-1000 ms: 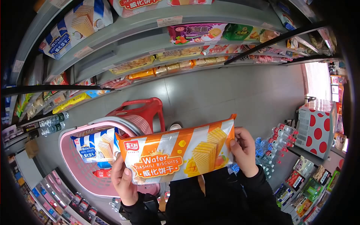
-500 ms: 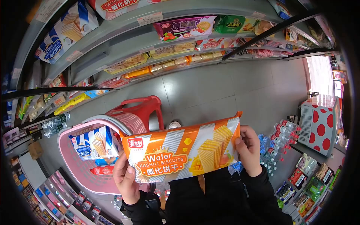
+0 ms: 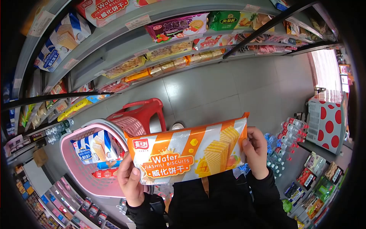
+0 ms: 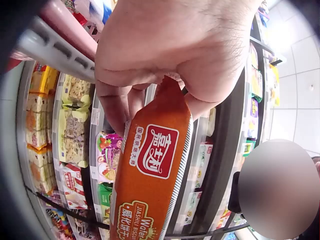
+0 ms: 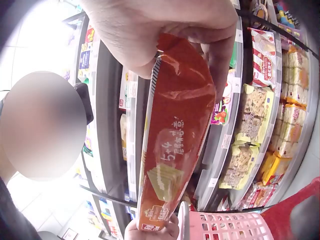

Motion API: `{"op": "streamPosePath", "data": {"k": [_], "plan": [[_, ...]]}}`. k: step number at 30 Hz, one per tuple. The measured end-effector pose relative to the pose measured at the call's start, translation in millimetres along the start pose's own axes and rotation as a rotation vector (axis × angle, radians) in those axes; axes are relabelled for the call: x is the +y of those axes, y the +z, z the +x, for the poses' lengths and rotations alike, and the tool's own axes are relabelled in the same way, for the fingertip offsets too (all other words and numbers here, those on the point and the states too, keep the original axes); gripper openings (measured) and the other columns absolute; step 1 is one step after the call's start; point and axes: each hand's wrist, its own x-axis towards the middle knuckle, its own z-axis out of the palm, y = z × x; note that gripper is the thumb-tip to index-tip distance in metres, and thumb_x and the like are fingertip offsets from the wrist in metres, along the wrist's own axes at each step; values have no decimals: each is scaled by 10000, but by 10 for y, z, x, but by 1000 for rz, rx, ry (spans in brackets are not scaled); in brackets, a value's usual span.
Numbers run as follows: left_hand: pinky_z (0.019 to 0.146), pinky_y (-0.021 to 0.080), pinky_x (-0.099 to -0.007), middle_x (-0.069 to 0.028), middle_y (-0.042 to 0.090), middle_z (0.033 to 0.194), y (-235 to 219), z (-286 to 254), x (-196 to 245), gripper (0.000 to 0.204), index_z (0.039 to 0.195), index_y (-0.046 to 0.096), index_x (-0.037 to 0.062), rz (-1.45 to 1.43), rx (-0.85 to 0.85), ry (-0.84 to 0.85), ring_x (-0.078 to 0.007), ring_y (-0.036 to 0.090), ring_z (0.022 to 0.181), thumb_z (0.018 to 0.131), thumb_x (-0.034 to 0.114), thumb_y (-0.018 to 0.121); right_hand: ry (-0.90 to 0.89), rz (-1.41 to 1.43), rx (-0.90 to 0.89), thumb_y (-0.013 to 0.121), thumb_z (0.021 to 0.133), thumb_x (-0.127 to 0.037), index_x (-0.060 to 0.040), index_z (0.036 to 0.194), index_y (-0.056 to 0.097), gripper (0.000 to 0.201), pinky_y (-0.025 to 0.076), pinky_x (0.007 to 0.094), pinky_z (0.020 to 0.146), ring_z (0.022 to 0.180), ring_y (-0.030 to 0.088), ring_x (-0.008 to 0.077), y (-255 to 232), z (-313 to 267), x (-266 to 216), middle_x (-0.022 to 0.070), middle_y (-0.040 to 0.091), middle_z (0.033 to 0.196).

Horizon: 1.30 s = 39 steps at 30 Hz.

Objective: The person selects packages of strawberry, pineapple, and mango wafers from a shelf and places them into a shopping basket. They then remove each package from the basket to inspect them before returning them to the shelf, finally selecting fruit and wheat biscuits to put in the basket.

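Note:
An orange and white packet of wafer biscuits (image 3: 190, 150) is stretched level between both hands in the head view, printed front facing up. My left hand (image 3: 130, 179) pinches its left end, thumb on the front face. At the other end my right hand (image 3: 256, 152) grips the corner between thumb and fingers. In the left wrist view the packet's orange edge (image 4: 152, 150) runs down from the hand. The right wrist view shows its side (image 5: 175, 130), with the far hand at the bottom.
A pink basket (image 3: 70, 168) at the left holds a blue and white wafer packet (image 3: 97, 147) and a red packet (image 3: 103, 173). Behind it stands a red stool (image 3: 154, 110). Snack shelves (image 3: 126, 28) curve across the top. Bottles (image 3: 291, 133) stand on the right.
The packet and both hands have shifted slightly right in the head view, still held at both ends. The shelves have slid left and the bottles right as the view moves.

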Motion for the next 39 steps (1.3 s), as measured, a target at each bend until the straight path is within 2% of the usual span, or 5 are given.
{"op": "streamPosePath", "data": {"k": [16,21,22,27,39], "plan": [[894,351,-307,-132,483,1136,151,-4,27,503,1174,399,-57,-4,-33,-42,-185,476,1027,772,190,574,-13,-52,83,452,808,-7,35,1034,470,230,381,185,661,757,484,57,-154,-3,9,46,541,920],[913,317,-307,-131,489,1125,195,47,7,468,1184,396,-41,-28,-110,-79,-192,456,1047,790,152,558,-38,-14,137,461,828,-44,42,1041,478,230,393,188,676,774,505,68,-227,46,-2,64,563,957],[882,350,-291,-111,498,1104,203,63,-26,471,1178,395,-35,-11,-129,-60,-174,477,1014,797,186,562,-28,-19,148,461,828,-44,42,1041,478,230,393,188,676,774,505,68,-248,52,-10,64,563,957],[888,344,-300,-111,496,1109,276,106,-89,457,1184,392,-36,-18,-164,-58,-176,467,1026,806,172,544,5,11,145,454,830,-45,37,1040,485,227,393,185,679,778,504,60,-280,26,11,62,567,952],[909,331,-298,-115,492,1143,118,234,-11,426,1195,387,-38,-33,-236,-97,-179,464,1056,822,114,526,45,40,198,454,839,-61,36,1053,484,237,393,181,670,757,501,55,-84,2,103,50,566,907]]}}
